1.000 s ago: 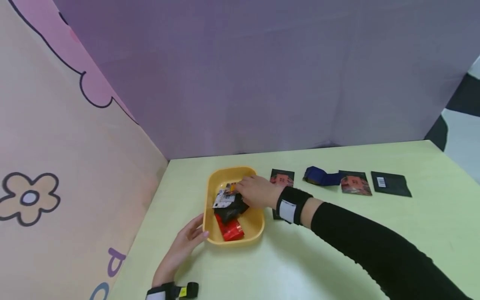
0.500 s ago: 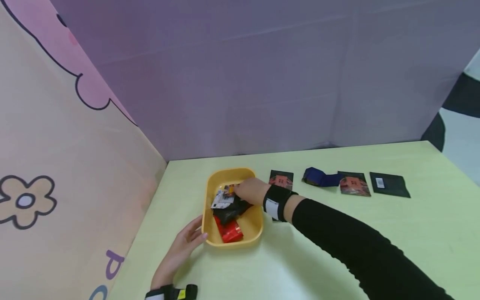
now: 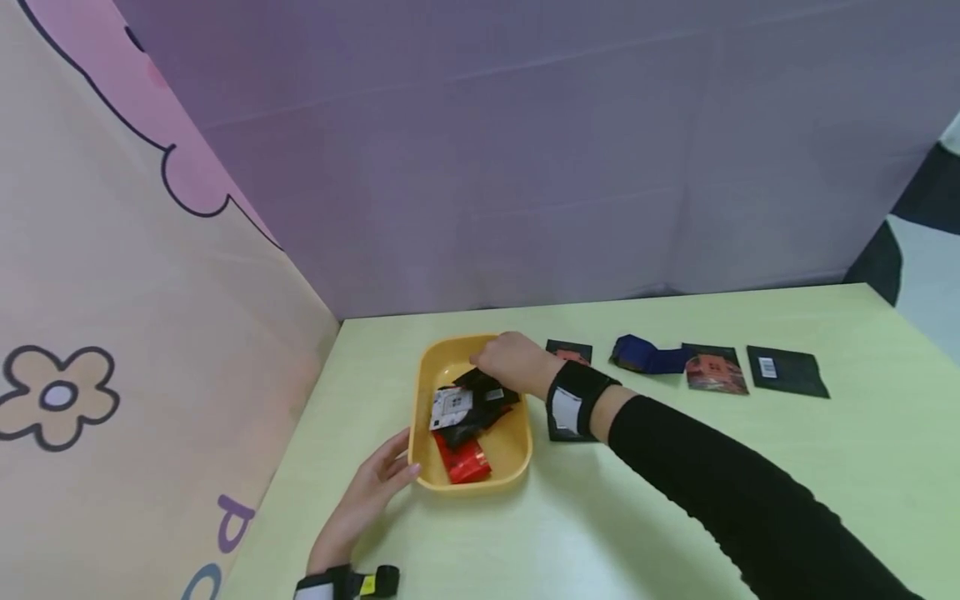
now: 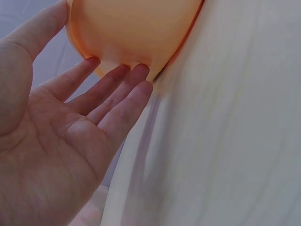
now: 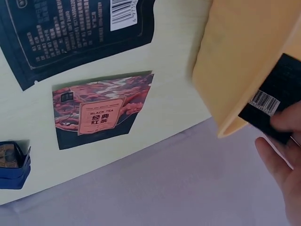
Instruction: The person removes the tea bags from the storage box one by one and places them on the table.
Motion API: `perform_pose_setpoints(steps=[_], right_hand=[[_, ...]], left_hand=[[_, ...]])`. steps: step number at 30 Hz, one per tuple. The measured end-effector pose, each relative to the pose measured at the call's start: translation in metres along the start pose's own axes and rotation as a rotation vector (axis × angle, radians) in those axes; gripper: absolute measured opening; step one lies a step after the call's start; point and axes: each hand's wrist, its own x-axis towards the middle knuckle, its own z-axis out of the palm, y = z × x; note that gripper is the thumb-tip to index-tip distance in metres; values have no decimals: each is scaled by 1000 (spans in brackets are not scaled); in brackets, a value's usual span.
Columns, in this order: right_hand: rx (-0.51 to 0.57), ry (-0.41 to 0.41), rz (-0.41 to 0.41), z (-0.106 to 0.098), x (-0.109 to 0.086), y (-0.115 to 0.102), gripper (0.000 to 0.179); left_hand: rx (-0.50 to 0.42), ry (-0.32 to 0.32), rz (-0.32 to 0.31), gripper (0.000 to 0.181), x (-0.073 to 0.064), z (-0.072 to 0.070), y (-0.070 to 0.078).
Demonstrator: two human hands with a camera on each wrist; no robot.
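In the head view, my right hand (image 3: pixel 517 363) is over the far right side of a yellow plastic tray (image 3: pixel 516 477). It pinches a small black packet with a white barcode (image 5: pixel 278 84) between thumb and fingers, seen in the right wrist view at the tray's rim. Beneath lie a white patterned packet (image 3: pixel 452 407), dark packets partly hidden under it, and a shiny red packet (image 3: pixel 467 463). My left hand (image 3: pixel 372 479) rests against the tray's near left corner. The left wrist view shows its fingers (image 4: pixel 126 106), mostly straight, with their tips on the outer wall.
Right of the tray, a black tea packet with a red picture (image 3: pixel 716 372), a folded dark blue packet (image 3: pixel 649 357) and a black barcoded packet (image 3: pixel 787 372) lie along the table. Two more packets are partly hidden behind my right wrist. A purple panel (image 3: pixel 570 167) stands behind the table.
My right hand has moved slightly toward the tray's far edge. A black barcoded packet now shows beneath it, and the orange-patterned piece at its fingertips is out of sight. The left hand stays put.
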Motion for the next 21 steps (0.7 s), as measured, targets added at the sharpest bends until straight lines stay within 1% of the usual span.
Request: perform_pose_setpoints(steps=[4, 9, 11, 13, 15, 17, 19, 21], right_hand=[[24, 49, 19, -5, -8, 2, 13], [29, 132, 6, -9, -14, 1, 12], [19, 166, 21, -12, -15, 1, 13], [20, 198, 57, -16, -19, 2, 15], [47, 230, 102, -21, -25, 3, 17], [101, 272, 147, -25, -34, 5, 19], [173, 328, 174, -28, -46, 7, 20], [231, 386, 183, -30, -59, 11, 19]], left_hand=[[8, 2, 0, 57, -1, 1, 2], [23, 13, -19, 58, -1, 0, 1], [22, 13, -19, 58, -1, 0, 1], [21, 11, -12, 58, -1, 0, 1], [25, 10, -10, 58, 0, 1, 1], [23, 4, -1, 58, 0, 2, 1], [16, -4, 2, 58, 0, 3, 1], [14, -9, 5, 58, 1, 5, 1]])
